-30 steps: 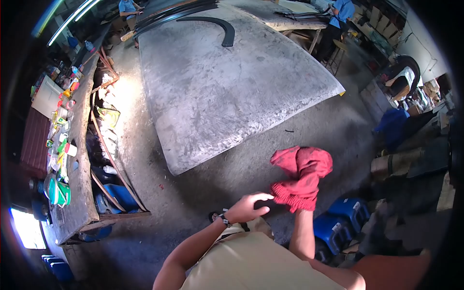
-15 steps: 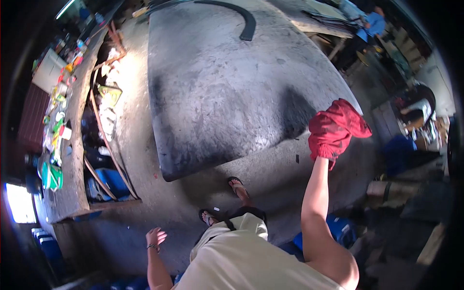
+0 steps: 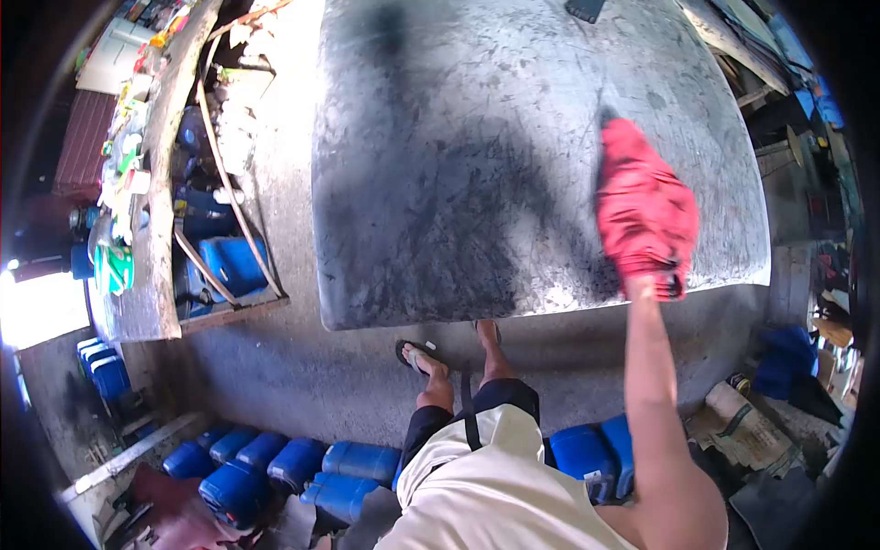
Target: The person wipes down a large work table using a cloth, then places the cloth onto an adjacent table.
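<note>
My right hand (image 3: 653, 275) is wrapped in a red cloth (image 3: 642, 209) and presses it flat onto a large grey, scuffed curved panel (image 3: 440, 156) in front of me. The hand itself is almost wholly hidden under the cloth; only the wrist and forearm show. The cloth lies near the panel's right front part. My left hand is out of view. My feet in sandals (image 3: 417, 353) stand on the concrete floor right at the panel's near edge.
A cluttered workbench (image 3: 137, 183) with bottles and cans runs along the left, with blue jerrycans (image 3: 229, 261) under it. More blue jerrycans (image 3: 302, 463) line the floor behind me. Boxes and scrap (image 3: 742, 422) lie at the right.
I have stepped up to the panel. My right arm swung the red cloth forward and down onto its surface. My left hand let go of the cloth, dropped to my side and left the view.
</note>
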Demonstrator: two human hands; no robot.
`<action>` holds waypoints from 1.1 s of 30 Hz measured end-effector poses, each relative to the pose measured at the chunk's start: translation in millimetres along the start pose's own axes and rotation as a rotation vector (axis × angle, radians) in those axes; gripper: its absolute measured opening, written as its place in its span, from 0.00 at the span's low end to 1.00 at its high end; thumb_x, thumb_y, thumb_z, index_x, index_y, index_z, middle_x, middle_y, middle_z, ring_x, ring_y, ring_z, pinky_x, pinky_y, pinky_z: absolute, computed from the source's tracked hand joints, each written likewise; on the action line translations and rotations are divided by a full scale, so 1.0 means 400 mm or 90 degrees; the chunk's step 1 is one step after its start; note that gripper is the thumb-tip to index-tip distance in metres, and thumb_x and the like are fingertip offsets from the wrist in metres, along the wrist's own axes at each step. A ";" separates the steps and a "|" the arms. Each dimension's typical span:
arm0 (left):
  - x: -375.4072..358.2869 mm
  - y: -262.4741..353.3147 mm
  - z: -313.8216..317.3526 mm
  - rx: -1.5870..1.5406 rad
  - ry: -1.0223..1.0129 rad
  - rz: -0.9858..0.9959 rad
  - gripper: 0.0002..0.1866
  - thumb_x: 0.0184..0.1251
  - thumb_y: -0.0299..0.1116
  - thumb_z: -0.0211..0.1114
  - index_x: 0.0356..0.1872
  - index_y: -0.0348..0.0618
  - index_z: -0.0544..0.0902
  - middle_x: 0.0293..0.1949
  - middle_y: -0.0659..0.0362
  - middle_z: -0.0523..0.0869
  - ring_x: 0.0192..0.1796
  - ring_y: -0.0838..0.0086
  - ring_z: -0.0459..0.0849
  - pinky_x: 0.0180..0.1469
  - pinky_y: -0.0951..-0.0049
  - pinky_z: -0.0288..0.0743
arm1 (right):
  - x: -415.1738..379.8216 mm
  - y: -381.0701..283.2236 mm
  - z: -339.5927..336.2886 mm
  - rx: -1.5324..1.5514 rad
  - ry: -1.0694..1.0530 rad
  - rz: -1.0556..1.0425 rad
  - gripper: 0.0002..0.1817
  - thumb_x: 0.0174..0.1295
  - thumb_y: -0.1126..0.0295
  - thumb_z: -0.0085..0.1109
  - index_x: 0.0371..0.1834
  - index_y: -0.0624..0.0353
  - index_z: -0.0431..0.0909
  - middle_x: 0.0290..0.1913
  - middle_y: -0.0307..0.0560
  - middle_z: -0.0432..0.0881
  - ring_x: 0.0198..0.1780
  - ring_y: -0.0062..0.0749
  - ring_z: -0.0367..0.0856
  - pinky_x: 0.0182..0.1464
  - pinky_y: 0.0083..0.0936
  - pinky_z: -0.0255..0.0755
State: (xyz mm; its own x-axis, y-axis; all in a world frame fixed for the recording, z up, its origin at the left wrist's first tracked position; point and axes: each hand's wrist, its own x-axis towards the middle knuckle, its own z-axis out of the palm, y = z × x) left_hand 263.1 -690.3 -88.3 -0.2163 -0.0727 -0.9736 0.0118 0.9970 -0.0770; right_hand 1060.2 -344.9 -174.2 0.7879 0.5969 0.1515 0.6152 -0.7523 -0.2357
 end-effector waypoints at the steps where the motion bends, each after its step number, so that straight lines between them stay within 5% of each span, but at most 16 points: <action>1: 0.011 0.007 0.023 -0.016 -0.004 0.016 0.12 0.71 0.37 0.55 0.42 0.38 0.80 0.31 0.55 0.85 0.31 0.66 0.86 0.30 0.69 0.80 | -0.066 -0.125 -0.010 0.051 -0.012 -0.078 0.27 0.71 0.58 0.48 0.69 0.57 0.59 0.65 0.57 0.68 0.63 0.45 0.70 0.63 0.32 0.68; 6: 0.083 0.149 0.052 -0.178 -0.015 0.296 0.12 0.72 0.33 0.56 0.43 0.35 0.81 0.29 0.58 0.85 0.30 0.72 0.85 0.29 0.75 0.78 | -0.583 -0.837 -0.113 0.432 -0.259 -0.582 0.29 0.72 0.57 0.48 0.71 0.57 0.57 0.67 0.58 0.66 0.64 0.47 0.70 0.65 0.32 0.67; 8: -0.120 0.378 0.117 -0.060 0.107 0.472 0.13 0.76 0.35 0.55 0.49 0.35 0.81 0.34 0.54 0.87 0.31 0.74 0.86 0.28 0.79 0.78 | -0.765 -1.021 -0.117 0.604 -0.392 -0.716 0.30 0.72 0.57 0.48 0.72 0.57 0.56 0.68 0.58 0.66 0.65 0.48 0.69 0.66 0.32 0.67; 10: -0.210 0.483 0.142 -0.059 0.093 0.529 0.18 0.77 0.38 0.55 0.57 0.35 0.79 0.42 0.53 0.88 0.40 0.71 0.89 0.38 0.78 0.80 | -0.914 -1.129 -0.102 0.695 -0.500 -0.777 0.30 0.72 0.57 0.49 0.73 0.57 0.55 0.69 0.58 0.65 0.66 0.49 0.69 0.66 0.32 0.67; 13: -0.214 0.537 0.102 -0.003 0.024 0.500 0.18 0.77 0.39 0.56 0.58 0.37 0.78 0.43 0.54 0.88 0.41 0.71 0.89 0.41 0.77 0.81 | -0.887 -1.117 -0.137 0.794 -0.510 -0.741 0.32 0.72 0.57 0.49 0.74 0.57 0.54 0.70 0.59 0.64 0.67 0.50 0.68 0.67 0.33 0.66; 16: -0.157 0.489 0.084 -0.042 0.042 0.461 0.17 0.76 0.39 0.56 0.56 0.38 0.79 0.42 0.54 0.88 0.40 0.70 0.89 0.40 0.77 0.81 | -0.629 -0.887 -0.086 0.738 -0.445 -0.573 0.33 0.72 0.56 0.49 0.75 0.57 0.53 0.71 0.59 0.63 0.67 0.51 0.68 0.68 0.33 0.66; 19: -0.073 0.362 0.058 -0.085 0.037 0.285 0.14 0.76 0.39 0.53 0.50 0.42 0.80 0.38 0.56 0.88 0.37 0.70 0.90 0.35 0.76 0.82 | -0.289 -0.409 -0.022 0.468 -0.289 -0.328 0.34 0.72 0.56 0.49 0.76 0.57 0.52 0.72 0.60 0.63 0.68 0.52 0.67 0.69 0.33 0.66; 23: -0.005 0.128 0.040 -0.078 0.064 0.017 0.16 0.76 0.40 0.48 0.53 0.43 0.78 0.40 0.55 0.88 0.39 0.66 0.90 0.38 0.69 0.85 | 0.090 0.354 0.070 -0.152 0.037 -0.291 0.36 0.72 0.55 0.49 0.78 0.56 0.50 0.73 0.60 0.61 0.70 0.54 0.67 0.70 0.33 0.65; 25: -0.017 0.053 0.046 -0.018 0.040 -0.042 0.18 0.76 0.40 0.47 0.57 0.42 0.76 0.45 0.51 0.87 0.43 0.63 0.90 0.42 0.63 0.86 | 0.101 0.328 -0.042 0.005 -0.072 0.052 0.38 0.69 0.52 0.50 0.79 0.51 0.47 0.77 0.59 0.53 0.74 0.57 0.60 0.72 0.38 0.62; 27: 0.004 -0.029 0.040 -0.086 0.024 -0.059 0.20 0.76 0.37 0.45 0.60 0.39 0.75 0.49 0.47 0.86 0.45 0.60 0.89 0.46 0.59 0.85 | 0.109 0.260 0.010 -0.235 0.058 -0.049 0.40 0.64 0.52 0.56 0.77 0.49 0.53 0.76 0.58 0.56 0.75 0.54 0.58 0.70 0.43 0.63; 28: -0.024 -0.045 0.050 0.050 0.005 0.070 0.19 0.76 0.36 0.45 0.59 0.39 0.76 0.48 0.48 0.86 0.44 0.60 0.89 0.45 0.60 0.86 | 0.104 0.208 0.023 -0.279 0.042 -0.061 0.41 0.60 0.45 0.59 0.72 0.56 0.63 0.75 0.61 0.56 0.76 0.51 0.57 0.72 0.48 0.58; 29: -0.034 -0.051 0.051 0.129 -0.024 0.186 0.18 0.76 0.36 0.46 0.57 0.38 0.77 0.46 0.49 0.86 0.42 0.61 0.89 0.43 0.61 0.86 | 0.099 0.125 0.042 -0.179 0.156 -0.153 0.33 0.58 0.46 0.62 0.58 0.61 0.77 0.67 0.62 0.70 0.69 0.54 0.66 0.69 0.47 0.61; 30: -0.038 -0.061 0.051 0.202 -0.040 0.305 0.17 0.76 0.35 0.47 0.56 0.38 0.78 0.44 0.50 0.87 0.40 0.63 0.89 0.42 0.63 0.86 | 0.062 -0.071 -0.044 -0.093 -0.065 -0.122 0.25 0.56 0.49 0.64 0.43 0.62 0.83 0.52 0.64 0.80 0.58 0.58 0.74 0.62 0.48 0.65; 31: -0.020 -0.045 0.053 0.172 -0.030 0.256 0.16 0.75 0.35 0.49 0.54 0.38 0.78 0.41 0.52 0.87 0.36 0.65 0.88 0.39 0.65 0.85 | -0.007 -0.254 -0.088 0.030 -0.227 -0.044 0.22 0.55 0.50 0.64 0.36 0.61 0.83 0.43 0.64 0.82 0.50 0.59 0.77 0.58 0.50 0.66; 32: -0.001 -0.029 0.055 0.141 -0.019 0.207 0.15 0.75 0.36 0.51 0.53 0.38 0.79 0.38 0.54 0.86 0.32 0.68 0.87 0.35 0.68 0.85 | -0.110 -0.386 -0.060 -0.039 -0.166 -0.155 0.22 0.55 0.52 0.64 0.43 0.59 0.83 0.47 0.63 0.82 0.52 0.57 0.77 0.59 0.50 0.66; 33: 0.017 -0.014 0.057 0.109 -0.006 0.160 0.14 0.75 0.36 0.52 0.52 0.39 0.79 0.34 0.57 0.86 0.29 0.71 0.86 0.32 0.70 0.84 | -0.219 -0.540 -0.087 0.096 -0.139 -0.279 0.22 0.53 0.53 0.65 0.46 0.56 0.81 0.49 0.60 0.81 0.54 0.56 0.77 0.60 0.51 0.65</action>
State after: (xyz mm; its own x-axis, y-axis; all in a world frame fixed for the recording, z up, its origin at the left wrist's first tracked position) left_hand 283.9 -697.0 -99.3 -0.1768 0.1746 -0.9686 0.2285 0.9645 0.1322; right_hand 859.3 -244.4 -103.3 0.4235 0.9035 0.0665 0.8628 -0.3798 -0.3338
